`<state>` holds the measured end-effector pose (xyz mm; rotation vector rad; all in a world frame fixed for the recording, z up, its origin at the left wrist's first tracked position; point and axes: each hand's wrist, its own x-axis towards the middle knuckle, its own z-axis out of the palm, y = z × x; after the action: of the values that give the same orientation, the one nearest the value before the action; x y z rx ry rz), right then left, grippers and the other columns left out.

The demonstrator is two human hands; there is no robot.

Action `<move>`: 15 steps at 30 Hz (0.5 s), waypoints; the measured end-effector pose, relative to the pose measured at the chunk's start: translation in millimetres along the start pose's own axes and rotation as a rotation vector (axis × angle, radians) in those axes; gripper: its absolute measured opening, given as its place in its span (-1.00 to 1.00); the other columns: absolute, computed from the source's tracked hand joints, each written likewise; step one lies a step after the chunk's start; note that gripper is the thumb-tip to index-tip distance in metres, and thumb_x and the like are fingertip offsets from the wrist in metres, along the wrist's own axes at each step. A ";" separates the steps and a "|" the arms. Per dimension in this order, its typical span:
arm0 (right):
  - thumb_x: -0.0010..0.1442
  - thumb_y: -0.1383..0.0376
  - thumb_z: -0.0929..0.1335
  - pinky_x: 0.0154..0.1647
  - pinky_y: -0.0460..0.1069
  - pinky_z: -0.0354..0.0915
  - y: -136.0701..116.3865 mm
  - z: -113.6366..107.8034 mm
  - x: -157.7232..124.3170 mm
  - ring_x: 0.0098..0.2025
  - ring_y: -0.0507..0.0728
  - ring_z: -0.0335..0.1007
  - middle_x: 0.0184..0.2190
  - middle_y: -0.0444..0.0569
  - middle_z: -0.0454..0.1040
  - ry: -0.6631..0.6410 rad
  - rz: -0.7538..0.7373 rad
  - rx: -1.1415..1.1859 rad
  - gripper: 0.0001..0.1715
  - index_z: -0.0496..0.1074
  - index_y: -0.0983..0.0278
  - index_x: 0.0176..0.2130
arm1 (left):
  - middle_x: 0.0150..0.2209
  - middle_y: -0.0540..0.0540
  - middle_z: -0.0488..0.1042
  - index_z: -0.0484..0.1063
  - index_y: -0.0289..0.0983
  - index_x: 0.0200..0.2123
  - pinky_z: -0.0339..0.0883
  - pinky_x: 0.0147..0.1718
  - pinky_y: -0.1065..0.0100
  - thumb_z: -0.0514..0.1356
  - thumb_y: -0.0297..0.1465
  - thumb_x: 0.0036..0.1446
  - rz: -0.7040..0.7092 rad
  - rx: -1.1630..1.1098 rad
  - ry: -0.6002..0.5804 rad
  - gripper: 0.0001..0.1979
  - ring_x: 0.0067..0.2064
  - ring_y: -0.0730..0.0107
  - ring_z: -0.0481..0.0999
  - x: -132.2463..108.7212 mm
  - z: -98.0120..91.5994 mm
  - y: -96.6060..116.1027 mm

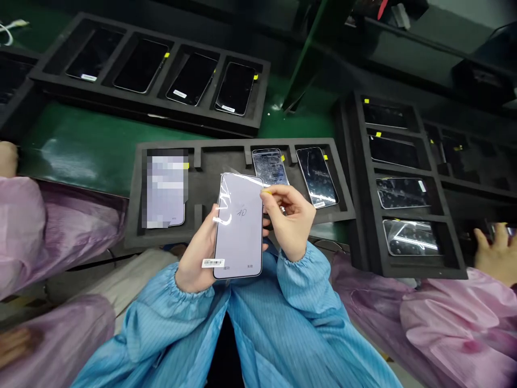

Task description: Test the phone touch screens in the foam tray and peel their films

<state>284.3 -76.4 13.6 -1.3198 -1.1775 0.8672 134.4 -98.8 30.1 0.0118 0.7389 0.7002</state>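
A smartphone (239, 237) with a pale lit screen lies across my left hand (196, 257), whose fingers wrap round its back and edges. Dark marks like "10" show at mid-screen, and a barcode label sits at its lower left. At its upper right edge, my right hand (293, 221) pinches a small yellow tab (266, 191) between thumb and forefinger. Clear film with bright reflections covers the screen. Just beyond is a dark foam tray (223, 157), holding a lit phone (165, 194) at left, one showing text (270, 166), and a dark-screened phone (317, 175) at right.
Another foam tray (157, 116) with several dark phones stands farther back on the green table (97, 143). To the right are stacked foam trays (424, 264) with more phones. A pink sleeve (20, 231) at left and another person's hand (498, 253) at right flank me.
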 end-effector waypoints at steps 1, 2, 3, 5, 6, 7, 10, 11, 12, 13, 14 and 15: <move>0.17 0.25 0.45 -0.58 -0.11 0.27 -4.2 -2.3 -0.2 -0.56 -0.04 0.34 -0.58 -0.24 0.44 -0.015 0.017 0.030 -0.93 0.52 0.20 -0.33 | -0.05 -0.23 0.61 0.45 -0.30 0.11 0.50 0.06 0.05 -0.13 -0.01 0.34 -0.005 0.001 -0.011 -0.39 -0.08 0.14 0.64 0.6 -0.6 0.1; 0.17 0.25 0.45 -0.59 -0.11 0.27 -9.3 -5.1 -1.1 -0.58 -0.04 0.34 -0.59 -0.24 0.43 -0.032 0.028 0.061 -0.93 0.51 0.20 -0.33 | -0.03 -0.24 0.60 0.44 -0.31 0.12 0.49 0.07 0.04 -0.13 0.00 0.34 -0.012 0.006 -0.016 -0.37 -0.06 0.12 0.63 1.2 -1.2 0.1; 0.16 0.25 0.45 -0.61 -0.11 0.26 -14.7 -8.5 -2.7 -0.60 -0.04 0.33 -0.61 -0.24 0.42 -0.051 0.030 0.096 -0.92 0.51 0.20 -0.34 | -0.01 -0.25 0.59 0.44 -0.32 0.12 0.48 0.07 0.04 -0.13 0.01 0.34 -0.014 0.013 -0.015 -0.36 -0.04 0.10 0.62 1.9 -1.9 0.1; 0.16 0.23 0.46 -0.64 -0.11 0.22 -25.0 -16.3 -7.0 -0.65 -0.04 0.28 -0.66 -0.26 0.39 -0.123 0.018 0.198 -0.89 0.49 0.19 -0.37 | 0.02 -0.26 0.58 0.43 -0.33 0.14 0.47 0.08 0.04 -0.14 0.00 0.34 0.004 0.029 -0.005 -0.36 -0.01 0.08 0.61 3.0 -3.2 0.0; 0.17 0.21 0.46 -0.66 -0.11 0.19 -28.8 -20.0 -9.0 -0.68 -0.04 0.25 -0.68 -0.27 0.36 -0.181 0.020 0.271 -0.86 0.48 0.19 -0.37 | 0.02 -0.25 0.57 0.42 -0.34 0.15 0.47 0.08 0.06 -0.14 0.00 0.34 0.015 0.038 -0.006 -0.36 -0.02 0.08 0.61 3.4 -3.8 0.1; 0.17 0.17 0.46 -0.69 -0.12 0.15 -31.3 -23.0 -10.1 -0.71 -0.05 0.20 -0.71 -0.28 0.33 -0.247 0.036 0.352 -0.83 0.46 0.19 -0.37 | 0.03 -0.25 0.57 0.41 -0.34 0.15 0.48 0.06 0.07 -0.14 -0.01 0.34 0.024 0.046 -0.010 -0.35 -0.04 0.08 0.62 3.8 -4.4 0.2; 0.19 0.08 0.43 -0.72 -0.13 0.11 -28.7 -24.0 -6.9 -0.75 -0.07 0.09 -0.76 -0.33 0.24 -0.368 0.157 0.469 -0.74 0.41 0.19 -0.38 | -0.01 -0.26 0.59 0.41 -0.35 0.16 0.51 -0.03 0.12 -0.14 0.01 0.33 0.013 0.058 -0.041 -0.33 -0.14 0.10 0.65 4.6 -5.5 0.8; 0.19 0.09 0.43 -0.71 -0.14 0.12 -25.0 -21.3 -4.0 -0.75 -0.07 0.10 -0.76 -0.34 0.24 -0.354 0.196 0.436 -0.73 0.39 0.20 -0.39 | -0.03 -0.26 0.60 0.41 -0.35 0.16 0.52 -0.06 0.13 -0.14 0.02 0.33 -0.012 0.057 -0.049 -0.32 -0.16 0.10 0.65 4.7 -5.3 0.9; 0.18 0.11 0.44 -0.70 -0.15 0.15 -20.6 -17.5 -0.8 -0.74 -0.08 0.12 -0.74 -0.33 0.26 -0.315 0.222 0.375 -0.73 0.38 0.21 -0.40 | -0.05 -0.26 0.61 0.41 -0.35 0.15 0.53 -0.09 0.14 -0.15 0.03 0.33 -0.029 0.052 -0.051 -0.32 -0.16 0.10 0.65 4.7 -4.9 1.1; 0.16 0.14 0.45 -0.69 -0.15 0.16 -15.9 -13.1 2.1 -0.72 -0.08 0.15 -0.72 -0.32 0.28 -0.262 0.233 0.301 -0.73 0.37 0.21 -0.41 | -0.07 -0.26 0.62 0.42 -0.35 0.14 0.53 -0.10 0.14 -0.14 0.02 0.33 -0.034 0.043 -0.045 -0.33 -0.16 0.10 0.65 4.5 -4.1 1.3; 0.14 0.16 0.47 -0.70 -0.15 0.15 -11.4 -8.5 4.5 -0.72 -0.08 0.17 -0.70 -0.31 0.31 -0.207 0.233 0.228 -0.74 0.37 0.22 -0.42 | -0.08 -0.25 0.62 0.43 -0.35 0.13 0.54 -0.09 0.15 -0.14 0.02 0.33 -0.033 0.037 -0.033 -0.33 -0.15 0.11 0.65 4.2 -3.1 1.4; 0.12 0.18 0.47 -0.71 -0.16 0.13 -7.3 -4.3 5.9 -0.71 -0.08 0.18 -0.67 -0.29 0.33 -0.157 0.227 0.165 -0.75 0.37 0.23 -0.43 | -0.09 -0.25 0.62 0.43 -0.35 0.12 0.53 -0.07 0.14 -0.14 0.01 0.33 -0.028 0.035 -0.020 -0.34 -0.14 0.11 0.65 3.8 -2.0 1.6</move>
<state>288.6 -72.6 22.1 -1.2837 -1.0630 1.2248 134.3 -95.7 26.6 0.0403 0.7313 0.6596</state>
